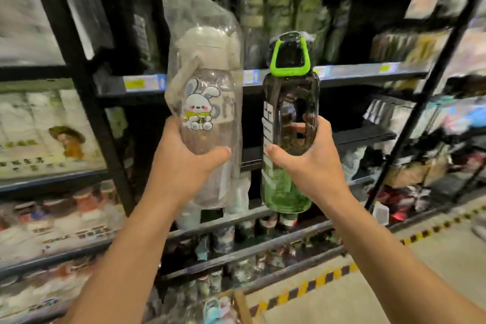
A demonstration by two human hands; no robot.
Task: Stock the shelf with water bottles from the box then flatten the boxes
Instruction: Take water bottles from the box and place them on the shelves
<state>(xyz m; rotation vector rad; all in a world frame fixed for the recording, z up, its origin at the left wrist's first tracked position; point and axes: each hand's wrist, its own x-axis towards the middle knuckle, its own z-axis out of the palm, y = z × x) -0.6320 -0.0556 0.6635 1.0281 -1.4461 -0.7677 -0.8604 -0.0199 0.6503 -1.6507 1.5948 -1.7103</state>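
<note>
My left hand [181, 158] grips a clear water bottle [207, 97] with a white lid and a rabbit picture, wrapped in a clear plastic bag that sticks up above it. My right hand [310, 160] grips a dark green translucent bottle [286, 187] with a bright green handle loop on its black lid. Both bottles are upright, side by side, raised in front of the black shelf unit [368, 73]. A corner of the cardboard box [240, 305] shows at the bottom edge, with wrapped bottles inside.
The upper shelf holds dark and green bottles in plastic. Lower shelves [249, 247] carry several small bottles. A unit with white packages [47, 134] stands at left. A black diagonal post [426, 97] is at right. A yellow-black floor stripe [328, 279] runs along the shelf.
</note>
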